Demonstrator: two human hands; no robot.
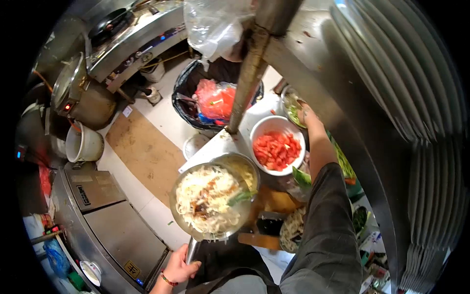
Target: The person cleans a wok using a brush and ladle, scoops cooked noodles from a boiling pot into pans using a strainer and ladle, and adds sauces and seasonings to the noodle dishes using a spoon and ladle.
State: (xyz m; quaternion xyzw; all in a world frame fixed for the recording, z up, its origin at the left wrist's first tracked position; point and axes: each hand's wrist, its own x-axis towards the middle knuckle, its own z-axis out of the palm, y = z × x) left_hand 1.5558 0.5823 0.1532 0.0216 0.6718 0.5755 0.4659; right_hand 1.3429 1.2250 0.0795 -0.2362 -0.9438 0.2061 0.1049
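My left hand [180,267] is wrapped round the handle of a metal pan [176,215], held out in front of my body. In the pan lie pale noodles [208,188] with a dark brown seasoning, yellowish minced bits and a green leafy piece at the right side. My right arm stretches forward past the shelf edge. The right hand [308,116] reaches into a metal bowl [285,99] of chopped green pieces; its fingers are mostly hidden there. Between the hands stands a white bowl [254,142] of chopped red tomato. Behind the pan shows another metal bowl [249,166] with yellowish contents.
A rusty post [249,81] and a metal shelf [338,83] with stacked plates [391,63] crowd the right. A lined bin [178,93] stands ahead. Left are a large pot [90,105], a white bucket [84,142] and a steel cabinet [125,230]. Cardboard [142,147] covers some floor.
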